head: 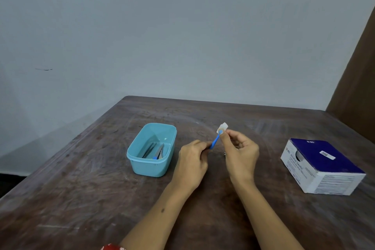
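Observation:
My left hand (191,163) grips the lower end of a thin blue-handled tool (215,142) above the middle of the wooden table (81,199). The tool slants up to the right. My right hand (240,152) pinches a small white swab pad (222,128) around the tool's upper end. What kind of tip the tool has is hidden by the pad.
A light blue plastic tub (151,166) stands left of my hands and holds several metal instruments (155,151). A blue and white box of alcohol swabs (322,165) lies at the right. A plain wall rises behind the table's far edge.

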The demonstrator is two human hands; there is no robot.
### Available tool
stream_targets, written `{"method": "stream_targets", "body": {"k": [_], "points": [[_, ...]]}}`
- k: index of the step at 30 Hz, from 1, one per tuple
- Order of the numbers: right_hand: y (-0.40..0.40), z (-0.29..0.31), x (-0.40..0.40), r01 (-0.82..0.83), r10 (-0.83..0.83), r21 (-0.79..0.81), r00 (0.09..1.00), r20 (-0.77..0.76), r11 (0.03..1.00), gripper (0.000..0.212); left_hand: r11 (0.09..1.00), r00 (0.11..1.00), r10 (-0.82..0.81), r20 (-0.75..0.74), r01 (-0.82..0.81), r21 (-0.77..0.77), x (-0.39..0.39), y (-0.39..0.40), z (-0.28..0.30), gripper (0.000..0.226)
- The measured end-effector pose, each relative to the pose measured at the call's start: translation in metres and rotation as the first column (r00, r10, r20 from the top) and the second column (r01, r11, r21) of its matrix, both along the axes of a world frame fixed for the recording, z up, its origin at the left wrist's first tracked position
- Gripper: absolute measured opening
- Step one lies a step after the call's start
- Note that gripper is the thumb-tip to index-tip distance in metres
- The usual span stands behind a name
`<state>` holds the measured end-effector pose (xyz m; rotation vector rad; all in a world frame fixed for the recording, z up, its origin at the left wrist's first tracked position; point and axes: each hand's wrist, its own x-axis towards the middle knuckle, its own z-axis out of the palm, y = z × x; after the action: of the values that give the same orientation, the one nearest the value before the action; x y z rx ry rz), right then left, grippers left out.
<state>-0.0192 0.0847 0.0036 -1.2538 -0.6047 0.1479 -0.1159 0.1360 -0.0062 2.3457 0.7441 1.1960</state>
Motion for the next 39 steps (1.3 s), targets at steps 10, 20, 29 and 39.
{"method": "stream_targets", "body": {"k": [10,20,29,39], "points": [[-0.0001,0.0013,0.0043,0.075,-0.074,0.055,0.997,-0.022,0.996,0.009,1.000,0.999,0.014,0.031,-0.014,-0.007,0.0002,0.0010,-0.0011,0.028],[-0.0039,-0.0015,0.0009,0.008,0.006,-0.063,0.976,0.217,0.998,0.023,0.998,0.996,0.049,0.075,-0.046,-0.036,0.0000,0.0017,-0.0006,0.029],[-0.0043,-0.0025,-0.0007,-0.034,0.062,-0.100,0.954,0.293,0.994,0.010,0.999,0.998,0.026,0.056,-0.025,-0.022,0.0003,0.0019,-0.0004,0.030],[-0.0042,0.0041,-0.0006,-0.069,0.070,-0.011,0.995,0.066,0.998,0.016,1.000,1.000,-0.021,-0.001,0.021,0.006,0.0007,-0.0004,-0.0010,0.030]]}}
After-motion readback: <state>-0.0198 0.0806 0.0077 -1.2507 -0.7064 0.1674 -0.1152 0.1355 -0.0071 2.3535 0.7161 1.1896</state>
